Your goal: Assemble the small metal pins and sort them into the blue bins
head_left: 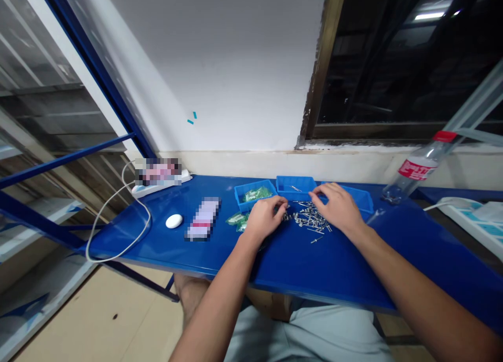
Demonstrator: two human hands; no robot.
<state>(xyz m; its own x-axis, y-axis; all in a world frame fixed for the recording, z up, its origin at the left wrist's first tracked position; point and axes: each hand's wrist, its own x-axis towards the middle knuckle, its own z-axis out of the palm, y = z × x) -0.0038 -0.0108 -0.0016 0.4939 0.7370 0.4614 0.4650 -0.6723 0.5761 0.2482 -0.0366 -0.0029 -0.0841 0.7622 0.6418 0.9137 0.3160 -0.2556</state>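
A heap of several small silver screws [308, 218] lies on the blue table [314, 267] between my hands. My left hand [265, 215] rests at the heap's left edge with its fingers curled together in a pinch; what it holds is too small to make out. My right hand [334, 205] lies over the heap's right side, fingers bent and slightly apart, touching the screws. Behind the heap stand three blue trays: the left tray [255, 193] holds green packets, the middle tray [295, 187] holds a few screws, the right tray [363, 200] is partly hidden by my right hand.
Green packets [237, 220] lie loose left of my left hand. Further left are a blurred flat object [203, 218], a white round puck [174, 221] and a power strip with a white cable [118, 215]. A clear plastic bottle [416, 171] leans at the right, by a white tray [471, 220].
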